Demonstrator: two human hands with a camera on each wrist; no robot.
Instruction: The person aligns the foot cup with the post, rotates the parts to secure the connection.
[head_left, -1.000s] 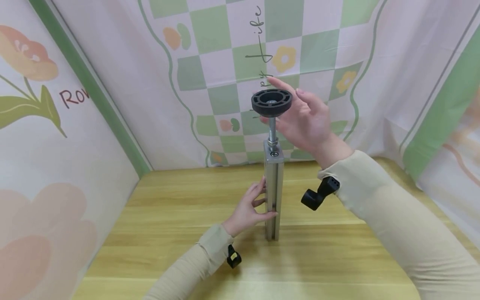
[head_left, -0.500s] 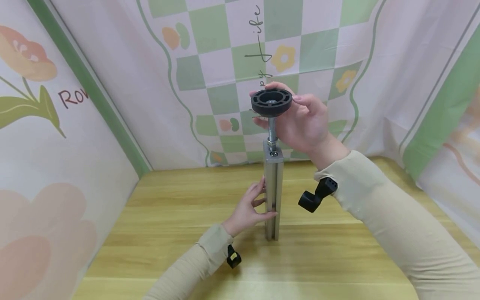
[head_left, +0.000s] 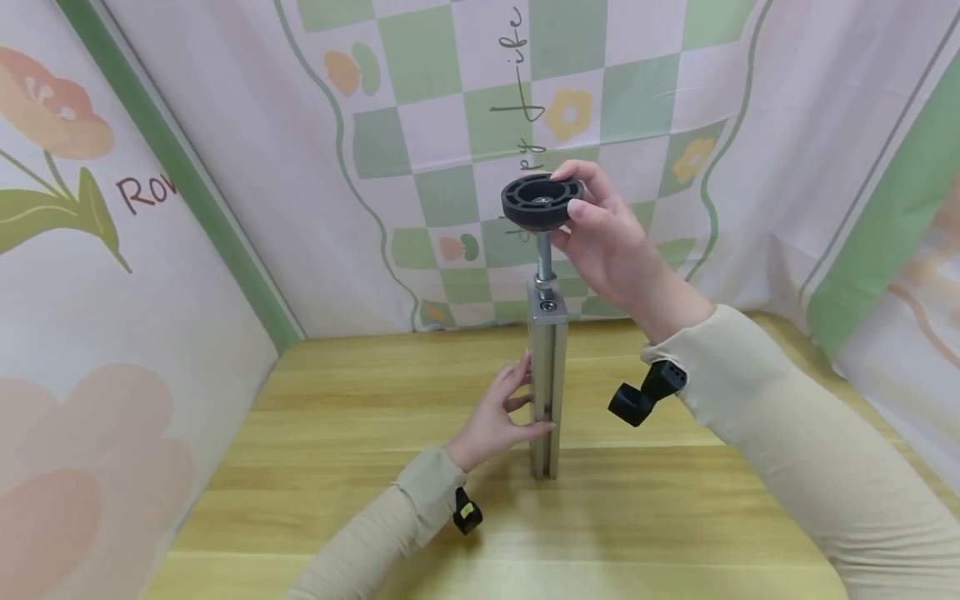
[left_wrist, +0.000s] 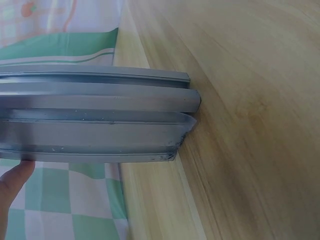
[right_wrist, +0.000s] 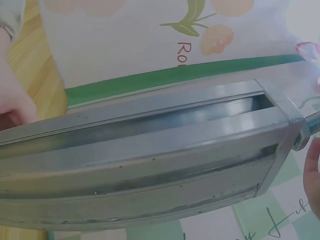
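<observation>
A slotted aluminium profile (head_left: 548, 383) stands upright on the table, held low on its left side by my left hand (head_left: 492, 421), thumb across the front. From its end plate (head_left: 548, 312) rises a threaded rod (head_left: 544, 257) with a nut at its base. A black round levelling foot (head_left: 534, 215) tops the rod. My right hand (head_left: 611, 237) pinches the foot's right rim between thumb and fingers. In the left wrist view the profile's lower end (left_wrist: 125, 130) meets the wood; the right wrist view shows its capped upper end (right_wrist: 240, 145).
The wooden table (head_left: 337, 400) runs back to a patterned curtain (head_left: 427, 200) close behind the profile. Another curtain (head_left: 187, 275) hangs at the left. A black camera mount (head_left: 648, 392) sits on the right sleeve, another mount (head_left: 467, 512) on the left.
My right hand, earlier spread loosely behind the foot, has come round to its right side and now grips the rim. The left hand and the profile have stayed put.
</observation>
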